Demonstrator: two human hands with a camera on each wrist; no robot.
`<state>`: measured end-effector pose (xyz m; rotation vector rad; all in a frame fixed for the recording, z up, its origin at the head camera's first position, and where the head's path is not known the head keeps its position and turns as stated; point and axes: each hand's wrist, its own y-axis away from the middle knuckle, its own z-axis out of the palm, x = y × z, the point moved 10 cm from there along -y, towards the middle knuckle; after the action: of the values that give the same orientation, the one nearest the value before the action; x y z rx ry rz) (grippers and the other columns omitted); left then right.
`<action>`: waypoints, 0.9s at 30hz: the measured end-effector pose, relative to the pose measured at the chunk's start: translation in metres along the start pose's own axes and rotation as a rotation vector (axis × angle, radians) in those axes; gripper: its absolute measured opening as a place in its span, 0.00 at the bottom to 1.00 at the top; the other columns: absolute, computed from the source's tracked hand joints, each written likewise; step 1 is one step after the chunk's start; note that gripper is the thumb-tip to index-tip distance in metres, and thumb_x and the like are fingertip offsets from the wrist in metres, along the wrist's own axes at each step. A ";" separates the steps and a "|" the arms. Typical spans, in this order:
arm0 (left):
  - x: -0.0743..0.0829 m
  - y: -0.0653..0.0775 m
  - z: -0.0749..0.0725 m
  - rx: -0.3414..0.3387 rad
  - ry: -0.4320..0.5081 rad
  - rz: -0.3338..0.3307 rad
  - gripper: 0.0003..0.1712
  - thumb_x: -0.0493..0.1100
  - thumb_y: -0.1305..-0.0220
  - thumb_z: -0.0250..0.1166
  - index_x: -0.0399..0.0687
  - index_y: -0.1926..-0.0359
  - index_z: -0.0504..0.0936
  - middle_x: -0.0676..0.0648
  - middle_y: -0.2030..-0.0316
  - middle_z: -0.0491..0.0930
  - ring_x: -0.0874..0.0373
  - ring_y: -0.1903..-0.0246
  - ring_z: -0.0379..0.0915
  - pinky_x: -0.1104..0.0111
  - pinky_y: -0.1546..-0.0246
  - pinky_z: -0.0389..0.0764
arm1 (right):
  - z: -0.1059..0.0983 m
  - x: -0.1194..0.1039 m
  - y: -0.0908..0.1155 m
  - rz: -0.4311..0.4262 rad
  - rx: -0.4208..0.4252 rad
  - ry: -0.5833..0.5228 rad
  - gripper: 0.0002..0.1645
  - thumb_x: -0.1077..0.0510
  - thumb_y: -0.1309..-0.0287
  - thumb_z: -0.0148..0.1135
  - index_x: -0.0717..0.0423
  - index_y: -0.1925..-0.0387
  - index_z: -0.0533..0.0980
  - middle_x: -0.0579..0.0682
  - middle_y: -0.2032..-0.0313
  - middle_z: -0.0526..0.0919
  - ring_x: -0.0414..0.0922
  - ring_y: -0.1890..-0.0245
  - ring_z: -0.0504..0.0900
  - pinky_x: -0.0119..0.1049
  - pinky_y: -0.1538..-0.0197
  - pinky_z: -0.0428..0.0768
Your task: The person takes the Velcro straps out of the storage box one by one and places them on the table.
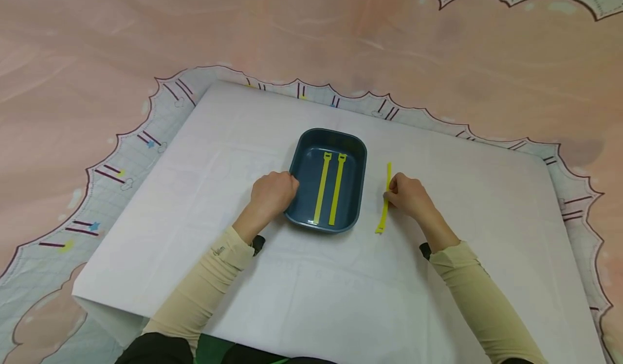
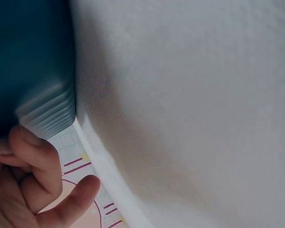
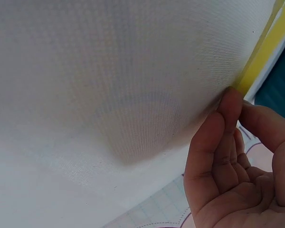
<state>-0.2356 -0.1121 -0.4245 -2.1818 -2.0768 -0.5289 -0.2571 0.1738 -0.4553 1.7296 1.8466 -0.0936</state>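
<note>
In the head view a dark blue rectangular tray point(image 1: 303, 164) lies near the middle of the white-covered table. Two yellow cable ties point(image 1: 337, 191), flat strips with a slotted head, lie side by side inside it, heads at the far end. My left hand point(image 1: 274, 193) grips the tray's left side. Its curled fingers point(image 2: 38, 156) come up against the ribbed outer wall in the left wrist view. To the right of the tray, my right hand point(image 1: 409, 193) pinches a third yellow cable tie point(image 1: 382, 220) about midway along, between thumb and fingertips point(image 3: 231, 102). That tie's head points toward me.
A white cloth point(image 1: 340, 288) covers the table. Around its edges shows a peach and pale blue patterned sheet point(image 1: 243, 23) with scalloped outlines. Dark bands point(image 1: 259, 243) circle both wrists, below light yellow-green sleeves point(image 1: 204, 283).
</note>
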 end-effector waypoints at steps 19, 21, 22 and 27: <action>0.001 0.000 0.003 0.027 -0.014 0.028 0.22 0.44 0.28 0.47 0.39 0.77 0.76 0.43 0.82 0.73 0.51 0.82 0.71 0.60 0.82 0.72 | 0.002 -0.003 0.000 -0.019 0.035 0.082 0.13 0.61 0.38 0.62 0.65 0.59 0.70 0.57 0.68 0.77 0.49 0.71 0.74 0.37 0.67 0.72; 0.002 0.000 0.003 0.029 -0.015 0.033 0.22 0.44 0.28 0.47 0.38 0.77 0.77 0.42 0.82 0.73 0.50 0.82 0.71 0.60 0.82 0.73 | 0.002 -0.003 0.001 -0.015 0.037 0.084 0.13 0.60 0.39 0.63 0.65 0.60 0.70 0.57 0.69 0.77 0.49 0.71 0.74 0.37 0.67 0.72; 0.002 0.000 0.003 0.030 -0.015 0.033 0.22 0.44 0.28 0.47 0.38 0.77 0.77 0.42 0.82 0.73 0.50 0.82 0.71 0.60 0.81 0.73 | 0.001 -0.003 0.002 -0.014 0.040 0.088 0.13 0.60 0.39 0.63 0.65 0.60 0.70 0.57 0.69 0.77 0.49 0.71 0.74 0.37 0.67 0.72; 0.002 0.000 0.003 0.034 -0.012 0.031 0.22 0.44 0.28 0.47 0.38 0.77 0.76 0.42 0.82 0.73 0.50 0.82 0.72 0.60 0.81 0.73 | 0.000 -0.004 0.003 -0.007 0.049 0.101 0.15 0.60 0.39 0.64 0.66 0.58 0.70 0.57 0.69 0.76 0.50 0.71 0.74 0.37 0.67 0.72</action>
<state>-0.2349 -0.1094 -0.4269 -2.1998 -2.0392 -0.4758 -0.2545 0.1707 -0.4528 1.7910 1.9376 -0.0559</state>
